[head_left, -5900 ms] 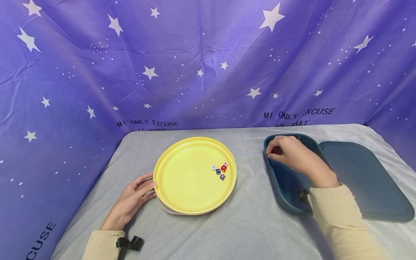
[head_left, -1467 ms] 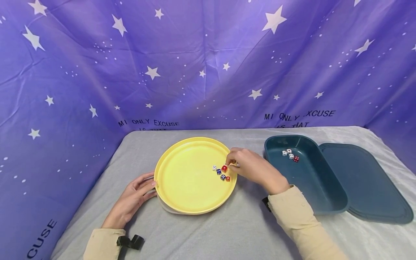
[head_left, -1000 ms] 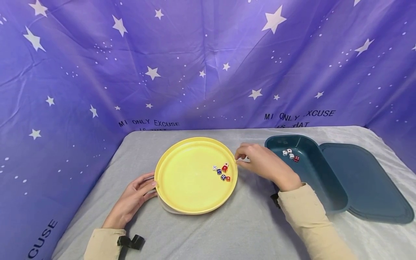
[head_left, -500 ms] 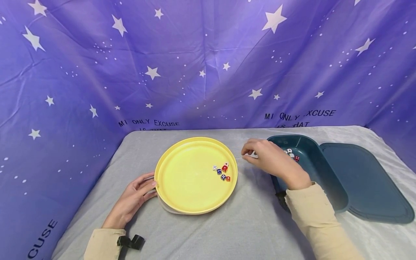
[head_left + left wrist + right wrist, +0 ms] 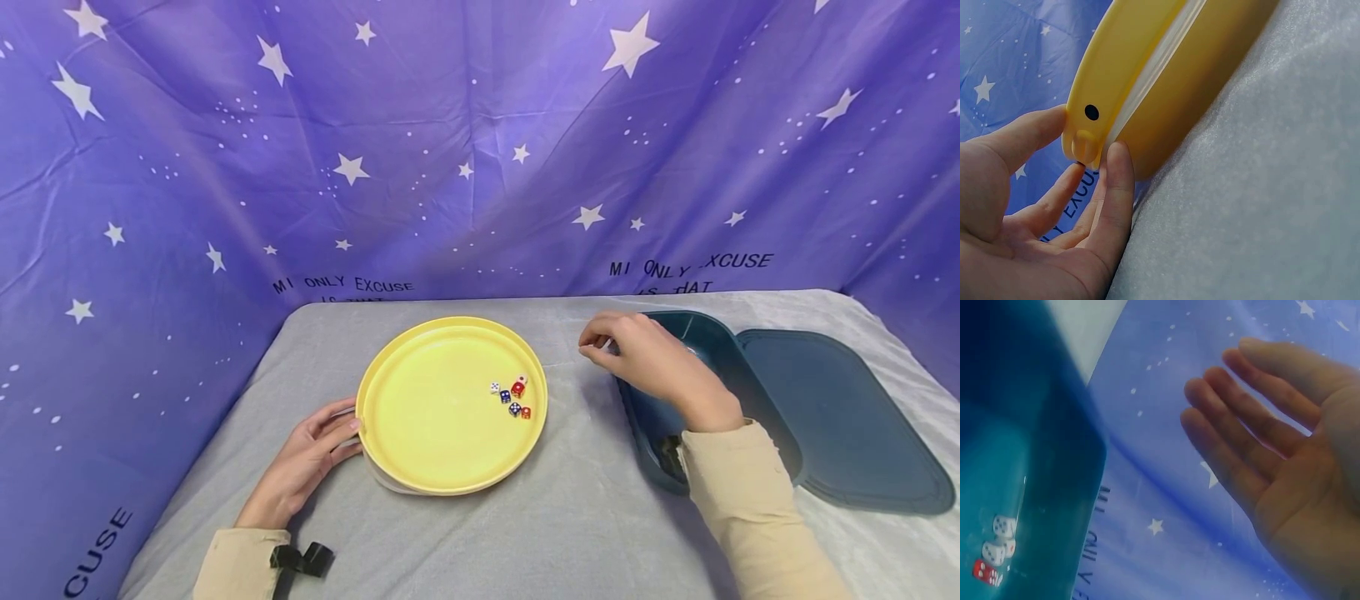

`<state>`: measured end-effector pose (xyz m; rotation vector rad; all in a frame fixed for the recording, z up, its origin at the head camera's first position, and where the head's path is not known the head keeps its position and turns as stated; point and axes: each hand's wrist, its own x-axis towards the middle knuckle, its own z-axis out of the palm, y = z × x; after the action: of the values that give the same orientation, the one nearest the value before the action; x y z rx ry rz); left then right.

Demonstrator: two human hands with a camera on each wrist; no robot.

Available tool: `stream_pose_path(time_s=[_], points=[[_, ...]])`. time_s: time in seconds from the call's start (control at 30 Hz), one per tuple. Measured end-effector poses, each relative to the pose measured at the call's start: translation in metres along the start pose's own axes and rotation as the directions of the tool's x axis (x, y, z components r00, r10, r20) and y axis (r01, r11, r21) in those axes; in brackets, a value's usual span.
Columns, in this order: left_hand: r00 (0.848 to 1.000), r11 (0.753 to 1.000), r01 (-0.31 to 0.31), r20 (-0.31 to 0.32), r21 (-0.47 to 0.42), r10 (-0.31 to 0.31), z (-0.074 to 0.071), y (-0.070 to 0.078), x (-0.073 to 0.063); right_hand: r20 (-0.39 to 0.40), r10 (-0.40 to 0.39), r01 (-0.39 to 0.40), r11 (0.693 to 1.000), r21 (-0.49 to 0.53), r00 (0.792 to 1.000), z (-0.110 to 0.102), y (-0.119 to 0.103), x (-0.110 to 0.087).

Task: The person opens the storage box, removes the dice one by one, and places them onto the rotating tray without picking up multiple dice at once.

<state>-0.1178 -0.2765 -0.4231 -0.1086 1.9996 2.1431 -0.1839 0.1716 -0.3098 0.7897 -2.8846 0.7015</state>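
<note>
Purple cloth (image 5: 450, 200) reads "MI ONLY EXCUSE" behind the yellow tray (image 5: 435, 408).

The grey-clothed table (image 5: 577, 517) carries a yellow container (image 5: 427, 400), teal box (image 5: 693, 329) and lid (image 5: 847, 408).

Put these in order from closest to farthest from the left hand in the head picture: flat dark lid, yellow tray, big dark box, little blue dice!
From the left hand:
1. Yellow tray, just right, touching the hand.
2. Little blue dice, on the tray's right side.
3. Big dark box, right of the tray.
4. Flat dark lid, farthest right.
</note>
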Motion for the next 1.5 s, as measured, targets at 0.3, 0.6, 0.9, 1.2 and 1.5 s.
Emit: stream_pose_path(time_s=[0.3,0.6,0.9,1.2,1.5], points=[[1.000,1.000,0.002,0.002,0.006,-0.002,0.000,0.001,0.000,-0.021,0.016,-0.016,1.000,0.006,1.000,-0.008,0.016,-0.003],[1.000,1.000,-0.001,0.001,0.016,0.001,0.002,0.001,-0.001,-0.021,0.024,-0.024,1.000,-0.009,0.999,-0.006,0.029,-0.007],[1.000,1.000,0.003,0.000,0.005,-0.003,0.003,0.001,-0.002,-0.005,0.078,-0.078,0.997,-0.008,0.997,-0.007,0.042,-0.013],[1.000,1.000,0.003,-0.001,0.010,-0.003,0.003,0.001,-0.002,0.024,0.133,-0.133,0.991,0.001,0.991,-0.004,0.059,-0.016],[1.000,1.000,0.015,-0.016,0.010,-0.014,0.003,0.001,-0.001,0.021,0.155,-0.155,0.988,-0.013,0.988,-0.001,0.074,-0.020]])
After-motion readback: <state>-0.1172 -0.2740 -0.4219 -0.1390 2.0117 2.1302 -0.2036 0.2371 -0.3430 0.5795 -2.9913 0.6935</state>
